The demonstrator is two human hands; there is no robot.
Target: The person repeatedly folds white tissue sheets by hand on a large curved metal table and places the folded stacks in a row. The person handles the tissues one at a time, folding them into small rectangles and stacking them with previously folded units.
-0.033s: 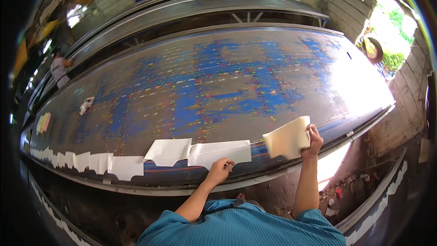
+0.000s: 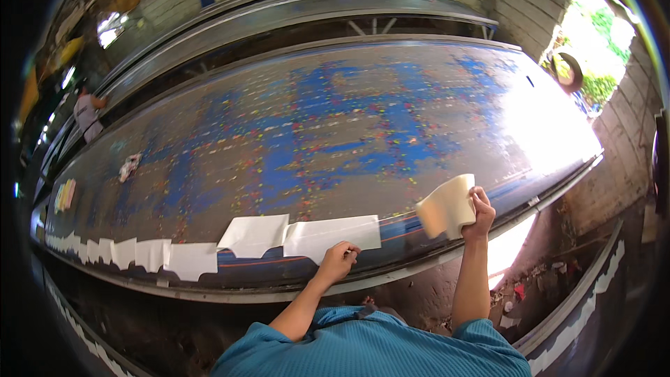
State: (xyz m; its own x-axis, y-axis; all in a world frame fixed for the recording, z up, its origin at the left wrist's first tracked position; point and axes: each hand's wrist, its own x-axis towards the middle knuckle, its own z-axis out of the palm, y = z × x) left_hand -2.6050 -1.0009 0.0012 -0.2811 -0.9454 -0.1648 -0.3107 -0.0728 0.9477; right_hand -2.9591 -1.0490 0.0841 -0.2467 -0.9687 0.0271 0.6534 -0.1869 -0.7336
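White cut cloth pieces lie in a row along the near edge of a long table (image 2: 230, 132). My left hand (image 2: 338, 260) is closed, its fingers pinched over the lower edge of the rightmost white cloth piece (image 2: 335, 232); whether they grip anything is hidden. Beside it lies another white cloth piece (image 2: 255, 234), set a little higher than its neighbour on the left. To the right, my right hand (image 2: 477, 214) grips a cream cloth bundle (image 2: 445, 208) by its right side. That bundle hangs curved above the table, its lower left blurred.
A crumpled rag (image 2: 129, 167) and a small pale stack (image 2: 65, 195) sit at the table's left. Blue paint patches and coloured specks mark the tabletop. Further long tables (image 2: 314, 3) stand behind, with a person (image 2: 87, 115) at far left. Another table edge (image 2: 576, 300) is at lower right.
The cream cloth bundle has swung slightly right and curled in my right hand. My left hand stays almost in place, while the table and cloth pieces shift slightly left in view.
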